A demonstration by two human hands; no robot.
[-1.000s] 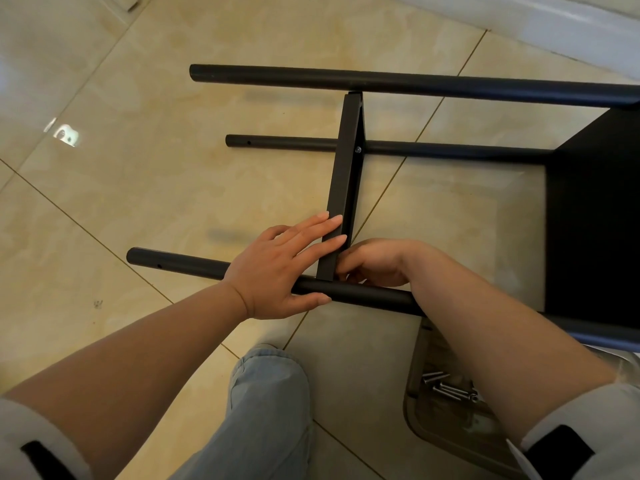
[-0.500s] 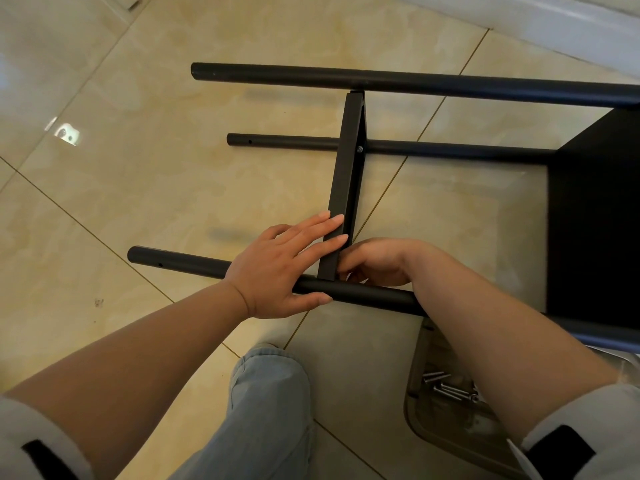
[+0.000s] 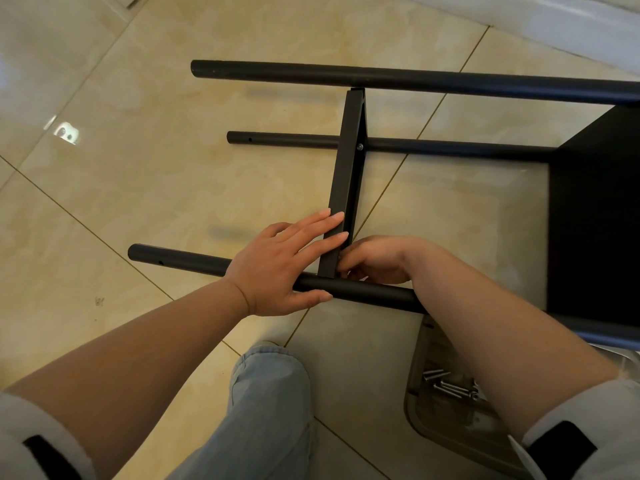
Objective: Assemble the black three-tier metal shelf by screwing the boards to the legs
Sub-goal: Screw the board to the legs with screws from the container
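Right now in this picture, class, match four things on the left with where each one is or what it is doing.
1. left hand
2. right hand
3. loose screws
4. fitted screw

A. in the clear plastic tray
B. fingers flat against the middle board
C. in the board at the far lower leg
D. curled at the board's corner by the near leg

Pairs: 1-B, 2-D, 3-A, 4-C

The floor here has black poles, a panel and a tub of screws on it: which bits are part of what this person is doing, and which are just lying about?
Part of the job:
- nearest leg
- middle board
- far board
- two farther legs
- screws in the clear tub
- left hand, pressing leg and board
- right hand, at the joint

Just there:
- tiled floor
- white skirting
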